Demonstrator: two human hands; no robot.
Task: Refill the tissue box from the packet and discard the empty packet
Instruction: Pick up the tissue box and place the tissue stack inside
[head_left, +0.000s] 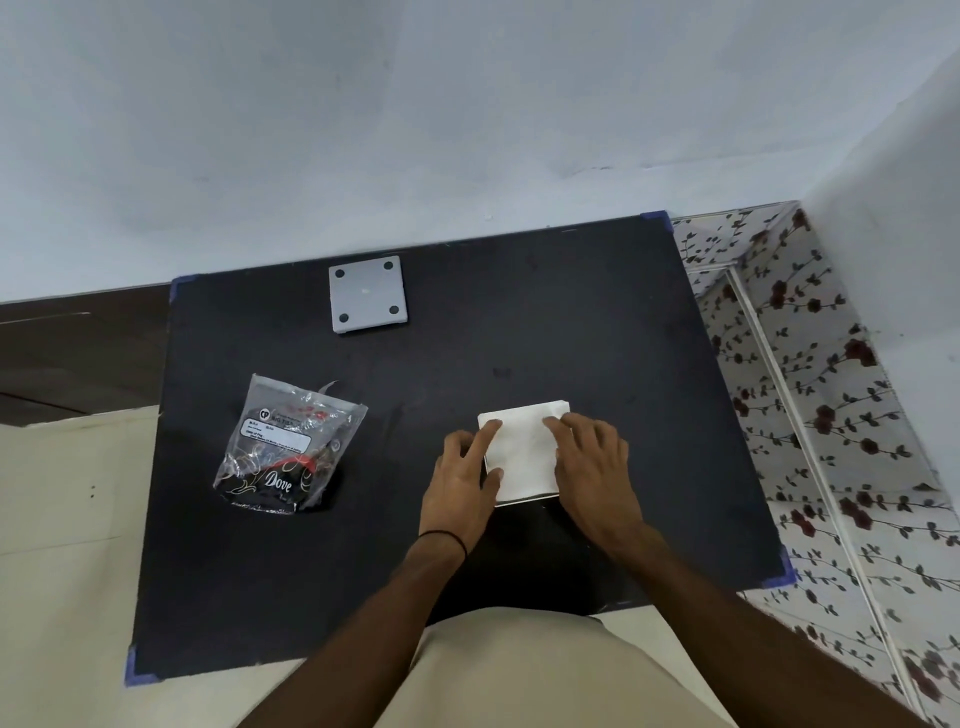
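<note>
— Both hands flat: left hand (464, 478), right hand (592, 467) pressing the tissue stack (524, 452) into the tissue box (519, 501), mid-table.
— Remaining?
— Lid (368, 293) off, far side. Packet (291, 447) looks emptied, lying left, undiscarded.

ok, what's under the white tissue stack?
The tissue stack sits in a white box; only its near rim shows. Both the left hand and right hand press on top. The box interior is covered.

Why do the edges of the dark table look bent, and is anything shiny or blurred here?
Head view: the wide-angle lens bows the black square table; the crinkled clear plastic packet catches glare; the white tissue stack looks washed out.
</note>
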